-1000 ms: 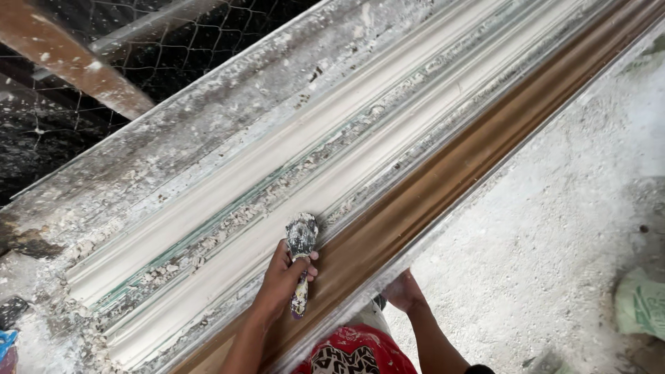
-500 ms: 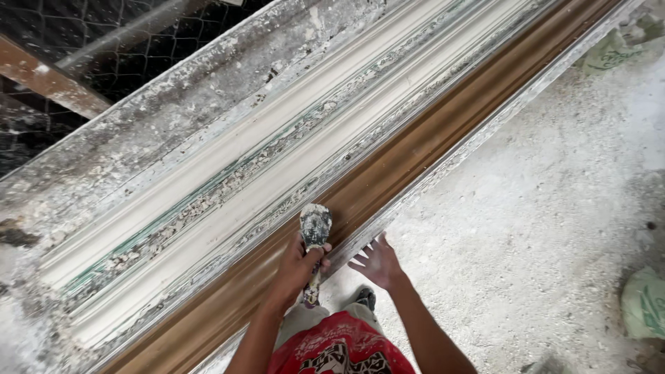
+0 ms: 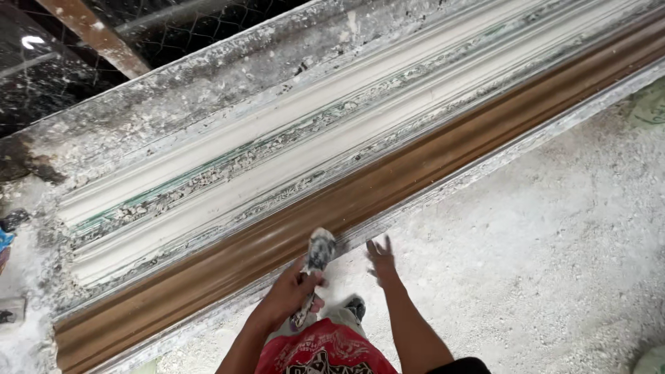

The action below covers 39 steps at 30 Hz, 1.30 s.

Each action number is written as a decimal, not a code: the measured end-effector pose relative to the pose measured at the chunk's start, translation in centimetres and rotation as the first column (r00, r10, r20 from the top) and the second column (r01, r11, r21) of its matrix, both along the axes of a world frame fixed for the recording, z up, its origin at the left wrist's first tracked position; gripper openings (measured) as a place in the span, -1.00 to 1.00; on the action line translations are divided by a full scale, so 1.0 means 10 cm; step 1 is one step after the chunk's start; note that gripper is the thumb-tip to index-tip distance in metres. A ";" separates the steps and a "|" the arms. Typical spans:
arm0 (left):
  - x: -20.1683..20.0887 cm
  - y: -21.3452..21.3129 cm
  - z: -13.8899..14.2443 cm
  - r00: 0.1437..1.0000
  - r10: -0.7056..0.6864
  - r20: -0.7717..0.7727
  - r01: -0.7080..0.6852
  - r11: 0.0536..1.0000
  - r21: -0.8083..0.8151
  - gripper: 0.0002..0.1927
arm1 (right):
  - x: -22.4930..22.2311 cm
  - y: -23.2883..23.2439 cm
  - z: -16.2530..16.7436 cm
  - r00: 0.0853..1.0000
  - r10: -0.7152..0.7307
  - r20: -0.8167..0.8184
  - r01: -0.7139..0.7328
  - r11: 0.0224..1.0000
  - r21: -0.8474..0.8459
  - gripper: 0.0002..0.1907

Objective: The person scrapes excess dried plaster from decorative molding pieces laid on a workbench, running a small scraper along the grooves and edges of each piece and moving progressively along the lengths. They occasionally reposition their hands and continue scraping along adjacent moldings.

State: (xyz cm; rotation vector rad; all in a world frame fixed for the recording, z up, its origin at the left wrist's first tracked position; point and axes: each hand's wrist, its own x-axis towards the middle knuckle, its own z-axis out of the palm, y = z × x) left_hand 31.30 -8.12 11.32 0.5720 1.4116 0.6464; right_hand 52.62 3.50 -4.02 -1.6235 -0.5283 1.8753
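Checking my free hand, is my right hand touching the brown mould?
Apart. The head view shows the right hand open, fingers spread, over the dusty floor, with a gap to the brown mould. The left hand holds the brush.

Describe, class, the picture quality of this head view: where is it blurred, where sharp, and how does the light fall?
In the head view, the right hand is smeared by motion blur; the left hand and its plaster-caked brush are only slightly soft; the long mould and floor stay fairly sharp under flat, even light; a small glare spot sits in the dark upper left.
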 end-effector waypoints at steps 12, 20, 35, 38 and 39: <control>0.03 -0.40 -1.57 0.770 0.579 0.270 -0.468 0.799 -0.377 -0.69 | 0.24 0.12 0.06 0.795 -0.105 -0.597 0.059 0.994 -0.097 -0.03; 0.17 -0.58 -1.55 0.346 0.790 0.506 -0.789 0.537 -0.298 -0.72 | 0.69 -0.03 0.16 0.970 0.170 -0.173 -0.169 0.985 0.017 -0.19; -0.88 -1.75 -1.70 0.443 0.885 0.145 -0.862 0.465 -0.203 -0.83 | -1.01 -1.00 0.03 0.955 0.124 -0.268 -0.160 0.980 -0.116 -0.08; -1.01 -1.68 -1.65 0.216 0.902 0.374 -0.904 0.329 -0.272 -0.90 | -1.19 -0.91 0.18 0.891 0.003 -0.454 -0.053 0.994 -0.099 0.03; -1.02 -1.69 -1.63 0.168 0.872 0.460 -0.908 0.318 -0.272 -0.90 | -1.20 -0.88 0.22 0.889 -0.003 -0.458 -0.052 0.993 -0.108 0.05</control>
